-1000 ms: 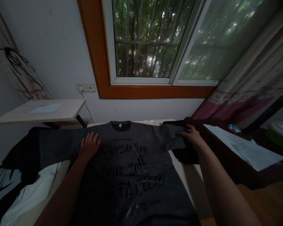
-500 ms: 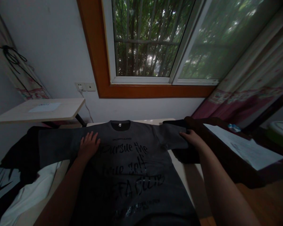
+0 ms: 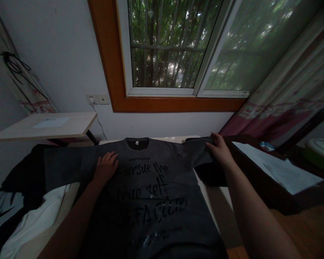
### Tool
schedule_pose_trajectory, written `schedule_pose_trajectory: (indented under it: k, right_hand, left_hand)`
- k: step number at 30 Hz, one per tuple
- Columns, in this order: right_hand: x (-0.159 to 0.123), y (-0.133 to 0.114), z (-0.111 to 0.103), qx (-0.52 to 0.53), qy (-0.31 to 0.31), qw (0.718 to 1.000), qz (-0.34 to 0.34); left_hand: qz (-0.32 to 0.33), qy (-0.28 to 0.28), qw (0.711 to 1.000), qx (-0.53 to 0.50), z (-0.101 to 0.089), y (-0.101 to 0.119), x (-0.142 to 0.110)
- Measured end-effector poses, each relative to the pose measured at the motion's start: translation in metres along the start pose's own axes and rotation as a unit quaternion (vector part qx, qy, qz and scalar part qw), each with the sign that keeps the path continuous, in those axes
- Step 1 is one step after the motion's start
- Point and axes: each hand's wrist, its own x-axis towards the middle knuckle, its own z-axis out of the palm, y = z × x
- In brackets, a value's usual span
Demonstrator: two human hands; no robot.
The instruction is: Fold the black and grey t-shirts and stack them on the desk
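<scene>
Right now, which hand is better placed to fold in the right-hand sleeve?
Probably the right hand: its fingers are at that sleeve's end; the left hand rests near the opposite shoulder.

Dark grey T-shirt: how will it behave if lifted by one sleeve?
Probably floppy: the T-shirt lies spread flat and creases near the sleeve by the right hand, so the body would likely sag. Likely light for its spread, as it looks like thin cloth. The shiny lettering may be slightly stiffer.

Both hands (image 3: 162,156) touch the grey T-shirt (image 3: 156,180).
</scene>
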Motion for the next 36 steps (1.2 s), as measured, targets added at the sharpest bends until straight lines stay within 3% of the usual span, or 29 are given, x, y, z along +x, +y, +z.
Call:
schedule_pose_trajectory:
  k: [4,9,13,17,22,27,29,33,36]
  right_hand:
    - [0.002,-0.01,0.004,-0.033,-0.001,0.999,0.014]
    - [-0.003,-0.013,0.009,-0.014,-0.035,0.998,0.055]
    - [-0.008,-0.009,0.006,0.026,-0.045,0.996,0.07]
    - [-0.007,0.002,0.0,0.042,-0.053,0.994,0.081]
    - [-0.01,0.001,0.003,0.046,-0.061,0.996,0.047]
    - [-0.028,-0.035,0.019,0.037,-0.065,0.997,-0.016]
    - [-0.038,-0.055,0.025,0.016,-0.088,0.995,-0.041]
    - [-0.06,-0.092,0.038,-0.062,-0.166,0.975,-0.138]
    - [-0.074,-0.112,0.048,-0.093,-0.254,0.945,-0.184]
  left_hand:
    - [0.125,-0.061,0.979,-0.151,-0.006,0.061,-0.008]
    - [0.233,-0.128,0.893,-0.363,-0.003,0.158,-0.023]
    - [0.285,-0.142,0.88,-0.354,0.008,0.225,-0.027]
    - [0.32,-0.162,0.885,-0.296,0.024,0.269,-0.03]
    - [0.345,-0.145,0.897,-0.235,0.035,0.287,-0.034]
    - [0.342,-0.163,0.889,-0.258,0.031,0.284,-0.031]
    - [0.309,-0.187,0.86,-0.361,0.03,0.281,-0.024]
    - [0.089,-0.208,0.731,-0.644,0.034,0.269,-0.001]
    - [-0.001,-0.185,0.691,-0.699,0.033,0.253,0.013]
